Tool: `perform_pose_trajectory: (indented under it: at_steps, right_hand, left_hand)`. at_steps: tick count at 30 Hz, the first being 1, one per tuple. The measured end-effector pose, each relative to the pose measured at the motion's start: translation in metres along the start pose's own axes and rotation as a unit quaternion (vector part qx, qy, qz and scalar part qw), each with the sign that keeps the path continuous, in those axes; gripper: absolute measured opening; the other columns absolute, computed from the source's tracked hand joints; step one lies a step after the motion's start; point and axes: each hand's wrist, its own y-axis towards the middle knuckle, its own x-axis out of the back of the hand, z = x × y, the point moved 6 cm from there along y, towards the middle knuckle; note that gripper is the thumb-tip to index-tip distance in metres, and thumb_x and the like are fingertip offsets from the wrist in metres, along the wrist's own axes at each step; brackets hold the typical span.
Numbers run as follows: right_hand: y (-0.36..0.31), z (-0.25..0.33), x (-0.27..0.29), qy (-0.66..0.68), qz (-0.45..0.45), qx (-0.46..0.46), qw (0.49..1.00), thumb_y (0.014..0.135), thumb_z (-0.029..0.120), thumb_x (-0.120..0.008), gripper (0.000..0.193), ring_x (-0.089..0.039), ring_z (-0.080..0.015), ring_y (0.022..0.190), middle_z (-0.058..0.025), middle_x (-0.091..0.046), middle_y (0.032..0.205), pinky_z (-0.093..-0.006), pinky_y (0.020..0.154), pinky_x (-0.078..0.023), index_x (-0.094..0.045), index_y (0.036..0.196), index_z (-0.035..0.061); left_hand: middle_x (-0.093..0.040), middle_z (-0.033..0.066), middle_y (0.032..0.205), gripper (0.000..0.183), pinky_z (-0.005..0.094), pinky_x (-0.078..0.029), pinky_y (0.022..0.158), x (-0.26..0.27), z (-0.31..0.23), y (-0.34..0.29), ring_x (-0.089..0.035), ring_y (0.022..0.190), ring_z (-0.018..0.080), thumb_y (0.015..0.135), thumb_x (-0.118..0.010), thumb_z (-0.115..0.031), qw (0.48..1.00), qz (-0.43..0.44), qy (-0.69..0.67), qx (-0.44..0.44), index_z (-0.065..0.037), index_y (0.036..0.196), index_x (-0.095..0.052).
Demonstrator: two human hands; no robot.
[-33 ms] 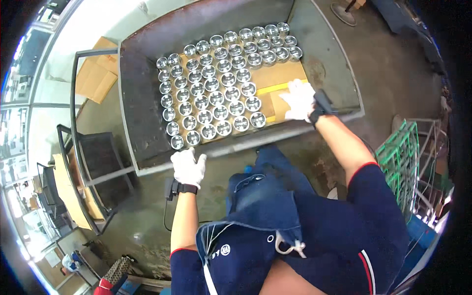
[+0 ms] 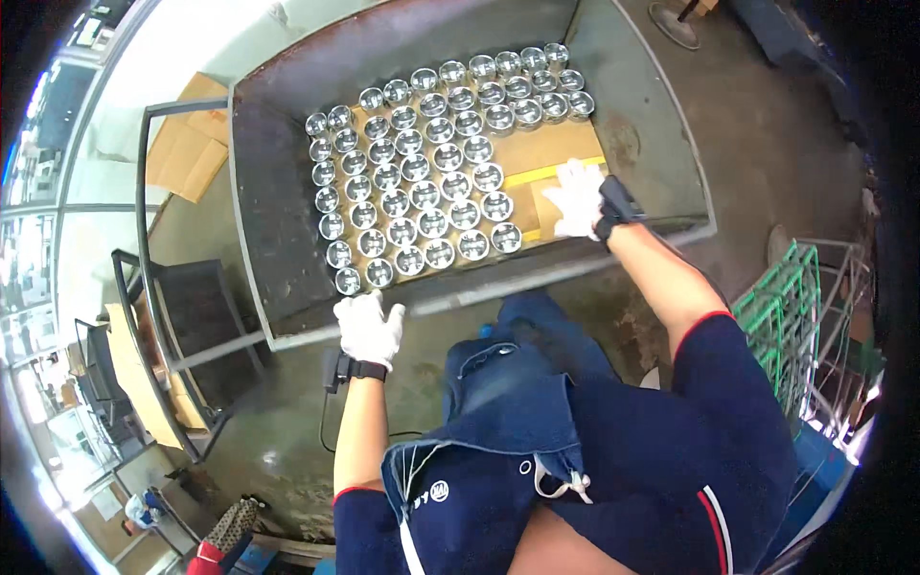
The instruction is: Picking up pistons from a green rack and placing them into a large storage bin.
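A large grey metal bin [image 2: 661, 144] holds rows of short, shiny round metal pieces [image 2: 414, 168], which stand on a cardboard sheet [image 2: 537, 149] with yellow tape. They fill the left side and the far edge of the sheet; their exact kind cannot be made out. My right hand [image 2: 578, 198], in a white glove, reaches over the near rim with fingers spread above the bare cardboard at the right, holding nothing. At the near left my gloved left hand [image 2: 371, 328] grips the bin's rim, its thumb apart and its fingertips partly hidden. Each wrist wears a black strapped device.
Left of the bin stands a dark metal frame [image 2: 146, 182] with cardboard [image 2: 187, 144] behind it. A green wire rack [image 2: 781, 316] is at the right. A round stand base [image 2: 675, 26] rests on the floor at the far right.
My right hand has shifted slightly left over the cardboard. My left hand stays at the rim, and the round pieces keep their places in the bin.
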Motion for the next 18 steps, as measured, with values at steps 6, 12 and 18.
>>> perform_pose_trajectory:
  at_steps: [6, 12, 18]
  right_hand:
    - [0.107, 0.02, -0.158, 0.01, 0.264, 0.04, 0.964, 0.084, 0.042, -0.06, 0.046, -0.044, -0.0422, 0.129, -0.024, -0.05, 0.138, -0.0635, 0.106, -0.033, -0.069, 0.121, 0.0163]
    - [0.124, 0.01, -0.3, 0.076, 0.206, -0.076, 0.973, 0.105, 0.033, -0.036, 0.042, -0.034, -0.0304, 0.144, -0.017, -0.043, 0.151, -0.0497, 0.119, -0.024, -0.058, 0.138, 0.0178]
    - [0.185, 0.044, -0.297, 0.104, 0.151, 0.119, 0.976, 0.087, 0.027, -0.057, 0.044, -0.04, -0.0305, 0.135, -0.0131, -0.049, 0.141, -0.0494, 0.114, -0.031, -0.061, 0.131, 0.017]
  left_hand:
    - [-0.065, 0.0187, 0.121, 0.055, 0.057, -0.025, 0.113, -0.051, -0.013, 0.095, -0.049, 0.124, 0.0415, 0.088, -0.061, -0.048, 0.947, 0.272, 0.159, -0.057, -0.012, 0.13, -0.062]
    - [-0.054, 0.021, 0.14, 0.065, 0.0582, -0.018, 0.118, -0.165, -0.054, 0.177, -0.039, 0.137, 0.0435, 0.084, -0.066, -0.049, 0.909, 0.359, 0.156, -0.144, -0.015, 0.139, -0.056]
    - [-0.038, 0.0237, 0.154, 0.077, 0.0593, -0.011, 0.121, -0.295, -0.077, 0.21, -0.029, 0.146, 0.0441, 0.084, -0.067, -0.043, 0.849, 0.452, 0.166, -0.219, -0.022, 0.153, -0.039]
